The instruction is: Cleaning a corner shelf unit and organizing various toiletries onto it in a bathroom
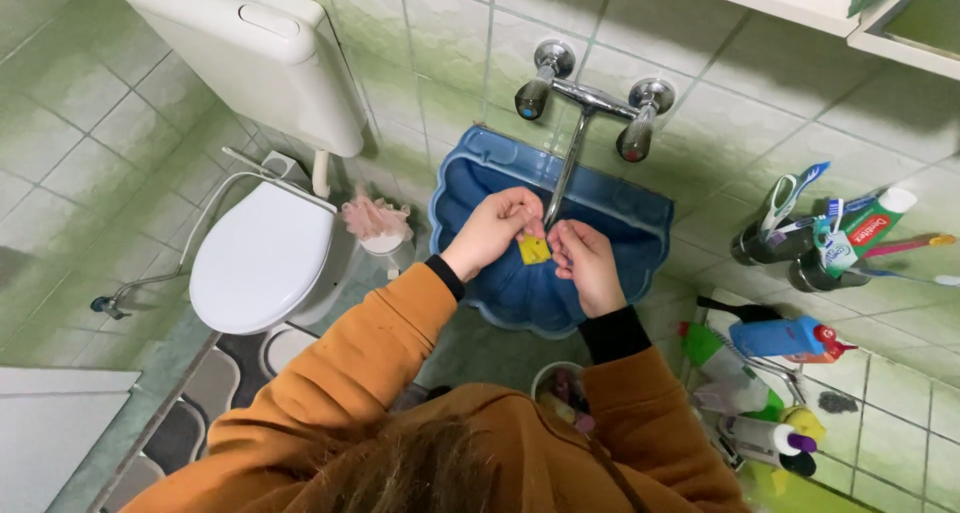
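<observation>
**One head view, steep downward look**

A single view is given, taken from a camera worn on the head. It is aimed almost straight down and a little forward, over hair and orange sleeves [380, 373] in the lower frame. The basin [560, 273] is held near centre, at arm's reach. The tap [590, 108] and tiled wall are seen at the top, the toilet [262, 258] at left. No second view is supplied, so nothing is shared.

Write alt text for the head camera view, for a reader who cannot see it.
Over a blue sink, the left hand and right hand pinch a small yellow piece between them under a chrome tap. A white toilet stands to one side and toothbrush cups to the other.
</observation>
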